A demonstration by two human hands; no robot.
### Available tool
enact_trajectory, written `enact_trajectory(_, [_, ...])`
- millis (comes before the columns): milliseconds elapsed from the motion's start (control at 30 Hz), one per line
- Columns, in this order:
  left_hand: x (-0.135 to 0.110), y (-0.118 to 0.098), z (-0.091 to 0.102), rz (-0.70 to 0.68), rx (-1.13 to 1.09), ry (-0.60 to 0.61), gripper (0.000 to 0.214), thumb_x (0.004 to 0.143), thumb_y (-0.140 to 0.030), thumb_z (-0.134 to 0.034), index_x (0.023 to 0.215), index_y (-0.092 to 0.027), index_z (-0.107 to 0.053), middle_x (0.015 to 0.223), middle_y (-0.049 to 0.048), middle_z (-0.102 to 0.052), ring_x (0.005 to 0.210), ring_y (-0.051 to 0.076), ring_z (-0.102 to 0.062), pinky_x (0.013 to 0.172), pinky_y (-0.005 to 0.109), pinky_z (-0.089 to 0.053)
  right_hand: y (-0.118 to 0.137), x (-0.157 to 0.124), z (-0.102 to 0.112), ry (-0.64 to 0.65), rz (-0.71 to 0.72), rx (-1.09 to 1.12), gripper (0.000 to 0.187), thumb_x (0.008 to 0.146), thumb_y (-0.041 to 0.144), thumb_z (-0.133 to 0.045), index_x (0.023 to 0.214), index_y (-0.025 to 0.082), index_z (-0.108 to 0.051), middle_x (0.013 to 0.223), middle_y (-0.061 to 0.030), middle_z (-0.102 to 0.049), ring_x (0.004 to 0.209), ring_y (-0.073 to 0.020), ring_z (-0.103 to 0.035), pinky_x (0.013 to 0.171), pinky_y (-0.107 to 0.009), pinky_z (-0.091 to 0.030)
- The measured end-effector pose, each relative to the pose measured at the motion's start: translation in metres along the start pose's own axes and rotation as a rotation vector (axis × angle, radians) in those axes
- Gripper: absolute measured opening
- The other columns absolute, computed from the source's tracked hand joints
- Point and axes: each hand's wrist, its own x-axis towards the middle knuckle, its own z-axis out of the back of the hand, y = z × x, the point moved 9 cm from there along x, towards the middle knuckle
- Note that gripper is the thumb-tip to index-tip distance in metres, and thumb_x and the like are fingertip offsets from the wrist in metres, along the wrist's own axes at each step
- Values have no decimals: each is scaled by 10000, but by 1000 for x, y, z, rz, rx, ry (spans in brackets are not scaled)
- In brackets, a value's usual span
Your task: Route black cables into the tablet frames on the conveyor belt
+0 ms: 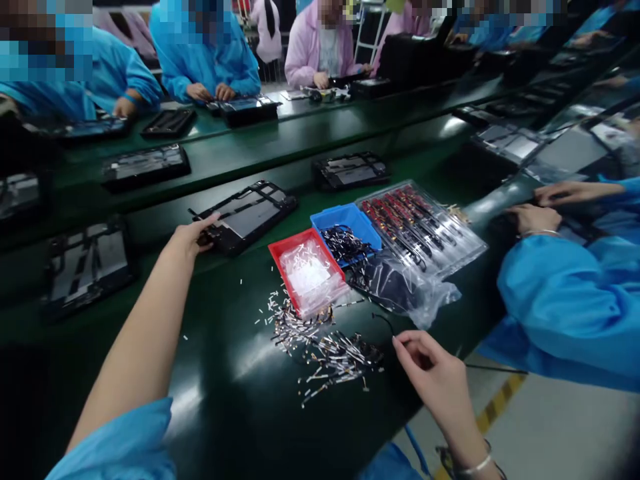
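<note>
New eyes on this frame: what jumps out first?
Probably the red bin and blue bin, side by side mid-frame, with small strips strewn in front. Next, the left hand gripping a black-framed unit to their left, and the right hand pinching a thin dark cable at lower right.

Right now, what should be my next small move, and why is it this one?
Probably bring the thin black cable toward the black-framed panel: your right hand pinches the cable near the loose pile of small cables, while your left hand holds the panel's left end, apart from it.
</note>
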Motion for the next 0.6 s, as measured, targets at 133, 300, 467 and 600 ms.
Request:
enact_trajectory(133, [-15, -2, -6, 152, -220, 17, 386, 913, -393, -557, 1210, -147, -543, 1191, 105, -576, 1006, 211, -601, 842, 410, -535, 15, 7, 4, -52, 83, 66, 207, 821, 378, -564, 704, 213, -606, 455, 55, -514, 385, -92, -442, 415, -197, -389])
enact_trajectory(300, [-20, -3, -24, 226, -382, 70, 371, 918, -382, -551, 1202, -143, -546, 1162, 101, -589, 973, 200, -612, 819, 395, -544, 16, 3, 6, -82, 133, 80, 184, 829, 345, -575, 710, 208, -605, 460, 54, -524, 378, -88, -441, 407, -195, -390])
enact_trajectory(467, [-16, -13, -50, 191, -402, 128, 350, 915, -348, -564, 1199, -144, -547, 1151, 96, -591, 957, 194, -614, 802, 381, -550, 17, -1, 10, -107, 155, 61, 194, 838, 347, -573, 702, 210, -598, 455, 55, -515, 373, -89, -438, 396, -196, -386])
enact_trajectory(600, [-15, -20, -70, 151, -350, 225, 325, 908, -328, -579, 1171, -139, -562, 1130, 90, -598, 946, 190, -616, 793, 377, -553, 21, -1, 12, -127, 158, 66, 195, 842, 344, -573, 702, 210, -594, 451, 58, -509, 373, -88, -441, 389, -194, -386])
